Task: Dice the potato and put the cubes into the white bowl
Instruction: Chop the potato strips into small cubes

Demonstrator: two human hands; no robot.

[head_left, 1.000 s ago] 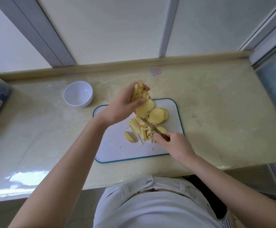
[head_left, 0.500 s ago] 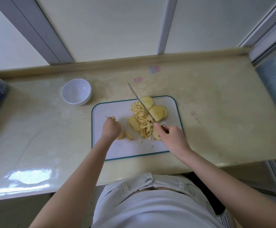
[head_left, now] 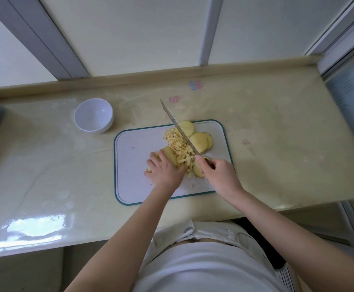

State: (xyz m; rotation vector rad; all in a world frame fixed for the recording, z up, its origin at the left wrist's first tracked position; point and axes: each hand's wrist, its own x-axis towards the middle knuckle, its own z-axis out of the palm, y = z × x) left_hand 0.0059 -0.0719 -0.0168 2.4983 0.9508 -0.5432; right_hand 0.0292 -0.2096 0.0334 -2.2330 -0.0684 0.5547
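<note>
Potato part-way to dice on the cutting board. Pale yellow heap of fine strips and small cubes at mid-board, hard against the left side of the knife blade. Round slices lying flat and overlapping to the blade's right, uncut. Stacked slices at the heap's near-left edge, gripped by the left hand. Stray crumbs nearer the front. White bowl upright, beyond the board's far-left corner.

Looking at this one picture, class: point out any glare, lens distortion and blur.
Head view: bright glare on the countertop at near left; the wide-angle lens bows the back ledge and splays the window frames; white bowl, knife and diced potato are reasonably sharp; shadows are soft.
</note>
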